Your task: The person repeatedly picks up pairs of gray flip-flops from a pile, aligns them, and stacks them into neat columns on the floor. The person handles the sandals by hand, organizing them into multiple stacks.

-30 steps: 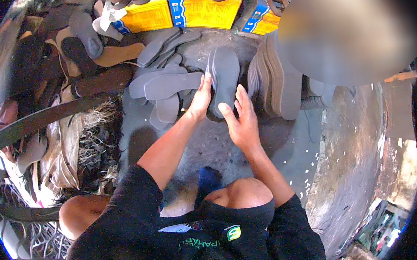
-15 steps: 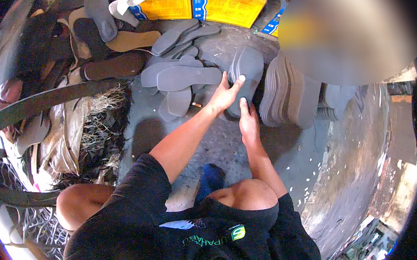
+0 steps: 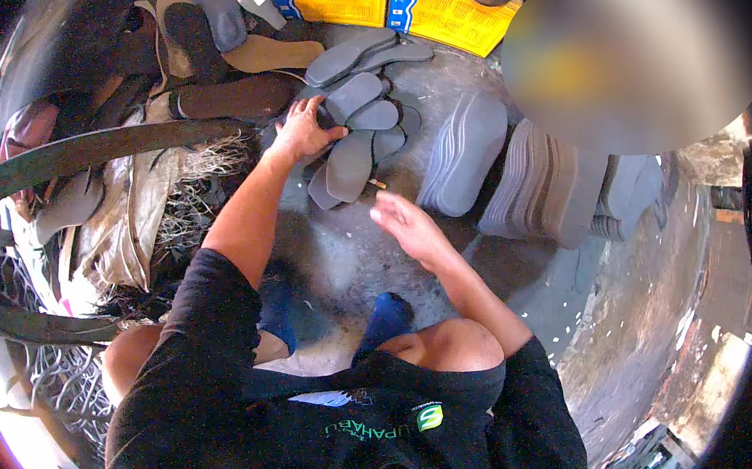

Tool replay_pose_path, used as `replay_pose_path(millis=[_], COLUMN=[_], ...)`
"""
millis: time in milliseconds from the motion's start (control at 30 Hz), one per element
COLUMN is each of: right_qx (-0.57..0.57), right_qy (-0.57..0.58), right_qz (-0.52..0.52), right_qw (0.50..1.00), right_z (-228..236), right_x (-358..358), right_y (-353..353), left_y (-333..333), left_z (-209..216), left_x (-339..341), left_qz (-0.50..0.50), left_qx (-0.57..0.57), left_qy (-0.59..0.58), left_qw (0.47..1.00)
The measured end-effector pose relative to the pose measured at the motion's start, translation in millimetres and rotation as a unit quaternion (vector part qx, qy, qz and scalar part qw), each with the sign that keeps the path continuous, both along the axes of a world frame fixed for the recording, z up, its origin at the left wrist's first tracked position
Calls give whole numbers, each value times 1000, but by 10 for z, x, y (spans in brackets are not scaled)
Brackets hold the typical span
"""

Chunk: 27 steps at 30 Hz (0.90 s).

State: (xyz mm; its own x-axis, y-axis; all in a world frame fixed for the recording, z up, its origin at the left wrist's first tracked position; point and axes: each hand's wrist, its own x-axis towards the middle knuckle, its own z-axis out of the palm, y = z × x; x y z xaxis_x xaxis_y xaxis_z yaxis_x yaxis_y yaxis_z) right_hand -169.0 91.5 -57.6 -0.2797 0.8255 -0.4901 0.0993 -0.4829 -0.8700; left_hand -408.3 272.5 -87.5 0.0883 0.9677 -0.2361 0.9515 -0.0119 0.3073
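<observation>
My left hand [image 3: 306, 133] rests over the left end of a loose pile of grey shoe soles [image 3: 353, 97], its fingers spread and thumb apart. It touches the soles there and hides part of them; no firm grip shows. Lower in the pile, a darker grey sole [image 3: 350, 168] lies partly over another. My right hand [image 3: 407, 223] hovers above the floor with fingers stretched out and nothing in it. To its right stands a leaning stack of grey soles [image 3: 466, 154], apart from the hand.
Farther right are a longer row of stacked soles [image 3: 534, 184] and another stack [image 3: 630, 190]. Yellow boxes [image 3: 453, 20] stand at the back. Brown soles [image 3: 231, 96] and dark curved strips [image 3: 100, 153] crowd the left. A blurred shape covers the upper right.
Both hands have left the grey stack on the right. My left hand has moved left onto the loose pile; my right hand has drawn back toward me. The view has shifted slightly.
</observation>
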Motion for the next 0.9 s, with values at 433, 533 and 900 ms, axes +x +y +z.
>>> replay_pose_path(millis=[433, 533, 900], right_qx=[-115, -106, -23], right_qy=[-27, 14, -60], right_qz=[-273, -238, -201], right_qw=[955, 965, 977], right_z=[-847, -886, -809], right_x=[-740, -653, -666], right_y=[606, 563, 724], left_y=[-909, -965, 110], left_z=[-133, 13, -90], left_x=[478, 535, 106], left_qz=[103, 172, -47], left_qx=[-26, -5, -34], left_qy=[-134, -134, -11], left_qw=[985, 976, 998])
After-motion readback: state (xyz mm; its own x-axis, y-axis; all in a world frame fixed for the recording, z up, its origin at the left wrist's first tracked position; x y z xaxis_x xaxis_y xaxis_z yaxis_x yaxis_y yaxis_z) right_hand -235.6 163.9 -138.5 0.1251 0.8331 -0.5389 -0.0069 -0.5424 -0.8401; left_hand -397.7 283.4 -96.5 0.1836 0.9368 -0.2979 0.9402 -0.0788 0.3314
